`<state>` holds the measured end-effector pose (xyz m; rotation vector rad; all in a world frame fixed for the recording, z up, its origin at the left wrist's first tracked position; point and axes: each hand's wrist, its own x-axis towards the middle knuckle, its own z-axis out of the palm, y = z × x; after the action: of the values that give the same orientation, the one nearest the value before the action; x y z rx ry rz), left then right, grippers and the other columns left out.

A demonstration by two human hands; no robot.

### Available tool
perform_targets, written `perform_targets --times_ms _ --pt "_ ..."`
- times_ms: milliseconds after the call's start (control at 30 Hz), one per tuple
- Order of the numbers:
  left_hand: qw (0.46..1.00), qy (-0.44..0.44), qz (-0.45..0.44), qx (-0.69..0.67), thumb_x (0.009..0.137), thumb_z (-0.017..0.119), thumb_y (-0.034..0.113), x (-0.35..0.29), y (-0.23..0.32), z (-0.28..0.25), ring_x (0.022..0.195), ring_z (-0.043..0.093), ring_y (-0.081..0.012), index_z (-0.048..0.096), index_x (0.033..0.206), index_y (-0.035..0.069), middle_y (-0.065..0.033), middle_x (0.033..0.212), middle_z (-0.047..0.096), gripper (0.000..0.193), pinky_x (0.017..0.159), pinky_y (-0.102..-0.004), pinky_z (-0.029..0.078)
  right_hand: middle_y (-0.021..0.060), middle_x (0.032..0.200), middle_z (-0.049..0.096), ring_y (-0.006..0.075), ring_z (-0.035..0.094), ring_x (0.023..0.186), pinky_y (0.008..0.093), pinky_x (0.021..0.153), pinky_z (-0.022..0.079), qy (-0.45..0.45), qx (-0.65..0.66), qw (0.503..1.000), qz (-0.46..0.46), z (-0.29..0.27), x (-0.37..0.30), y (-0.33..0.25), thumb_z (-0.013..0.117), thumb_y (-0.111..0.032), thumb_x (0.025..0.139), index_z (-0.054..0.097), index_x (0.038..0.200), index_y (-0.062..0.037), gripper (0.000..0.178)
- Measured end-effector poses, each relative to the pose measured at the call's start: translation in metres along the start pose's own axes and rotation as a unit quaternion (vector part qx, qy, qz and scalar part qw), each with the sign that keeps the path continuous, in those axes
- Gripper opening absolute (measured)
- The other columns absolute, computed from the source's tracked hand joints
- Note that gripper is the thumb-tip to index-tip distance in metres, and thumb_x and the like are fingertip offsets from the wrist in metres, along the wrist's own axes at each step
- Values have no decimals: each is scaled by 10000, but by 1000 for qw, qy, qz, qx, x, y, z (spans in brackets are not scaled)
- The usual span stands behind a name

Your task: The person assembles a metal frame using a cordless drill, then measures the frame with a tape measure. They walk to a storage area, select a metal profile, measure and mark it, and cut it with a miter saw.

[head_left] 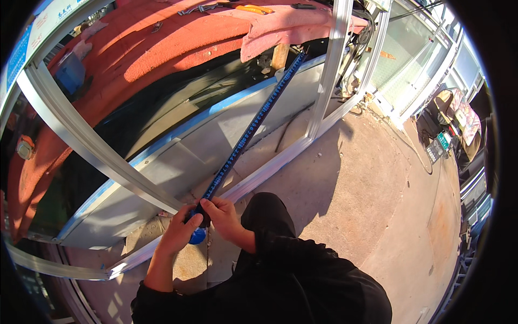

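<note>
A tape measure with a blue case [198, 236] sits between my two hands. Its dark blade [244, 140], with light blue markings, runs out away from me and slightly right, across an aluminium frame. The far tip reaches close to a wooden block [280, 56] under the red-covered bench. My left hand [181, 229] is closed around the case, hiding part of it. My right hand [224, 218] is closed too, its thumb and fingers gripping the blade near the case mouth. The aluminium frame [270, 171] stands upright in front of me.
Red cloth [172, 46] drapes the bench, where orange-handled tools [253, 9] lie. White panels with blue edging [183, 151] lean below it. Cables [350, 56] hang beside the frame's right upright. Farther right, a green-and-grey box [438, 147] rests on the concrete floor [388, 216].
</note>
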<state>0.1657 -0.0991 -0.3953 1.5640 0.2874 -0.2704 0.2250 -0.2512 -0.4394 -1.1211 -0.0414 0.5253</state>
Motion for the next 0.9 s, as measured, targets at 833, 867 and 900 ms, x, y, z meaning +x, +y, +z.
perform_targets --times_ms 833,867,900 --pt "877 193 -7 440 860 607 242 -45 37 -120 847 683 -345 718 974 13 -184 873 699 279 791 -410 518 84 617 596 152 523 433 293 374 387 164 20 980 -109 -94 127 -109 564 -230 952 591 773 -4 290" --pt "873 190 16 448 861 608 241 -45 39 -119 842 683 -344 716 970 12 -186 868 697 276 784 -410 518 84 617 595 152 525 437 294 377 389 164 18 980 -110 -93 127 -111 564 -232 952 591 775 -4 290" --pt "877 191 4 442 861 609 239 -45 40 -119 834 683 -344 715 965 10 -187 860 694 273 774 -410 517 84 617 594 153 528 441 296 380 392 165 18 980 -113 -92 127 -113 564 -233 951 590 776 -4 290"
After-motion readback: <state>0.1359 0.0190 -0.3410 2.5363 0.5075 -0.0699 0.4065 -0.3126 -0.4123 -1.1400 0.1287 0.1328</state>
